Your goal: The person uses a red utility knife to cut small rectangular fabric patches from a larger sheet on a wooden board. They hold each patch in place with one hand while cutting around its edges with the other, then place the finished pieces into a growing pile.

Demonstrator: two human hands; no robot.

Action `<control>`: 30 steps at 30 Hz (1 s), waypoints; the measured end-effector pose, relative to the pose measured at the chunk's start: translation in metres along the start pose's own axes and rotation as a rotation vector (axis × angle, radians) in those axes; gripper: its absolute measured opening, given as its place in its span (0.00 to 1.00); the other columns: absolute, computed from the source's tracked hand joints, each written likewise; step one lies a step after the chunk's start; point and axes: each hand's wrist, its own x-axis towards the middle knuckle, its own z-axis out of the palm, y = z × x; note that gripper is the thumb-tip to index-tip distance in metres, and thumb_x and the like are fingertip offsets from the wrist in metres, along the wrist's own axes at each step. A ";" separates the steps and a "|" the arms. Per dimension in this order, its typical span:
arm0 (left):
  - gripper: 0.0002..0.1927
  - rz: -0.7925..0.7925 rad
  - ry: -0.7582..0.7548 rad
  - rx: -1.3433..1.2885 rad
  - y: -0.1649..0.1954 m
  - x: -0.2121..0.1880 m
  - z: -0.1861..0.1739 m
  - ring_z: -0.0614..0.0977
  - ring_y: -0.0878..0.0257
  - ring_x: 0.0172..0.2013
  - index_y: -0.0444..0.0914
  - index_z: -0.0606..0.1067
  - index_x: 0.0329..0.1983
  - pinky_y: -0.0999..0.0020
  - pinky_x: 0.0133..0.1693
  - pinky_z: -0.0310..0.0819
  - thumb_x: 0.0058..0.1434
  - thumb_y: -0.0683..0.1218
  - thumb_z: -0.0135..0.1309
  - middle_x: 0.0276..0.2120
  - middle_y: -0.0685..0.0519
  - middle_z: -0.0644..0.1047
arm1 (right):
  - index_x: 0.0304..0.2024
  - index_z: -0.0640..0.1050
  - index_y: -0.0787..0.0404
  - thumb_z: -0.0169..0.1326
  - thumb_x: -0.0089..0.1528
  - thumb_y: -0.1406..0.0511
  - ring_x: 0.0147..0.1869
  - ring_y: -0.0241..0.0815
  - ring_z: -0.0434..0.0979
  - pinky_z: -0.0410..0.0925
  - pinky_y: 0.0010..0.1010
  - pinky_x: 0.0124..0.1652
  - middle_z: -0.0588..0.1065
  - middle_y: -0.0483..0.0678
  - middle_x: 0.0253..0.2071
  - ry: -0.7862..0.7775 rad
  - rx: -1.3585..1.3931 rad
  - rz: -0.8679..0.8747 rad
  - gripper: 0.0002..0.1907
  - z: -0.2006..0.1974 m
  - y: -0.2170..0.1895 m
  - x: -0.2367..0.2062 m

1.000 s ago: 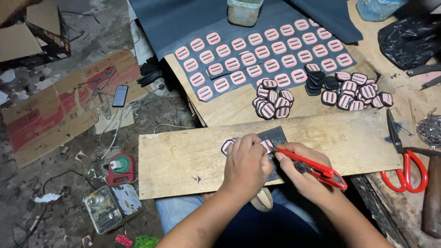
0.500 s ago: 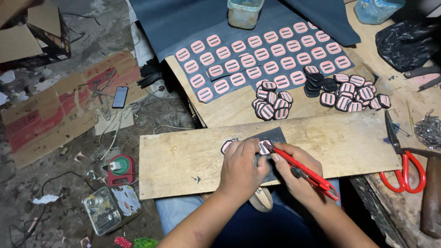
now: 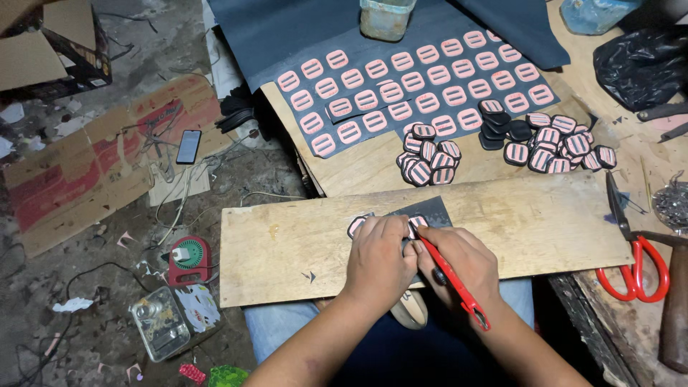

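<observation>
Moved: red-handled knife (image 3: 453,281) drawn lower; right hand (image 3: 459,261) clamped on it, left hand (image 3: 378,256) pressing dark sheet (image 3: 430,211).

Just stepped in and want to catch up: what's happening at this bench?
A person sits with a wooden board across the lap. The left hand presses down a dark strip bearing pink patches, while the right hand holds a red-handled knife to it. Cut patches lie piled beyond, and red scissors lie at right.

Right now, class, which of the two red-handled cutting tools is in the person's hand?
The slim red-handled knife, gripped in the right hand over the wooden board. The red-handled scissors lie untouched on the bench, far right.
</observation>
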 end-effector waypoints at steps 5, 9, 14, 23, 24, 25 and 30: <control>0.17 0.002 -0.009 0.025 0.006 0.002 -0.003 0.76 0.44 0.43 0.34 0.72 0.45 0.51 0.48 0.68 0.51 0.38 0.59 0.40 0.45 0.77 | 0.41 0.79 0.63 0.63 0.56 0.70 0.37 0.50 0.81 0.73 0.35 0.38 0.80 0.52 0.35 -0.072 0.008 0.073 0.11 -0.006 0.001 -0.003; 0.17 0.035 -0.011 -0.017 0.009 0.002 -0.007 0.75 0.43 0.44 0.34 0.69 0.44 0.51 0.48 0.68 0.50 0.36 0.58 0.42 0.42 0.75 | 0.45 0.80 0.63 0.61 0.58 0.69 0.39 0.49 0.82 0.73 0.33 0.40 0.80 0.54 0.38 -0.076 0.119 0.267 0.12 -0.006 0.005 -0.015; 0.16 -0.147 -0.019 -0.188 0.013 0.008 -0.004 0.78 0.47 0.38 0.33 0.68 0.45 0.55 0.40 0.74 0.53 0.35 0.55 0.38 0.42 0.74 | 0.48 0.80 0.63 0.60 0.60 0.67 0.40 0.45 0.82 0.73 0.32 0.42 0.81 0.52 0.40 -0.037 0.218 0.421 0.13 -0.003 0.010 -0.032; 0.13 -0.408 -0.083 -0.419 0.005 0.023 -0.001 0.81 0.63 0.29 0.34 0.68 0.43 0.68 0.34 0.77 0.55 0.36 0.54 0.30 0.50 0.78 | 0.46 0.80 0.65 0.62 0.58 0.69 0.40 0.47 0.82 0.73 0.32 0.40 0.80 0.53 0.39 -0.032 0.191 0.285 0.13 -0.003 0.011 -0.026; 0.13 -0.412 -0.074 -0.413 0.005 0.024 0.000 0.80 0.64 0.28 0.34 0.68 0.43 0.69 0.34 0.77 0.55 0.36 0.54 0.30 0.50 0.78 | 0.46 0.80 0.65 0.61 0.58 0.70 0.40 0.47 0.82 0.73 0.31 0.40 0.80 0.54 0.39 -0.038 0.190 0.255 0.13 -0.005 0.010 -0.024; 0.13 -0.417 -0.065 -0.407 0.005 0.023 0.001 0.80 0.65 0.28 0.34 0.68 0.42 0.69 0.34 0.76 0.54 0.36 0.55 0.30 0.50 0.78 | 0.45 0.79 0.65 0.61 0.57 0.70 0.40 0.48 0.82 0.74 0.31 0.40 0.80 0.54 0.39 -0.041 0.178 0.232 0.13 -0.008 0.009 -0.024; 0.12 -0.379 -0.054 -0.479 0.003 0.021 0.003 0.79 0.66 0.29 0.33 0.69 0.43 0.71 0.34 0.76 0.55 0.35 0.53 0.30 0.51 0.77 | 0.44 0.79 0.65 0.60 0.59 0.70 0.44 0.48 0.83 0.74 0.32 0.45 0.81 0.53 0.40 -0.073 0.125 0.152 0.11 -0.009 0.014 -0.027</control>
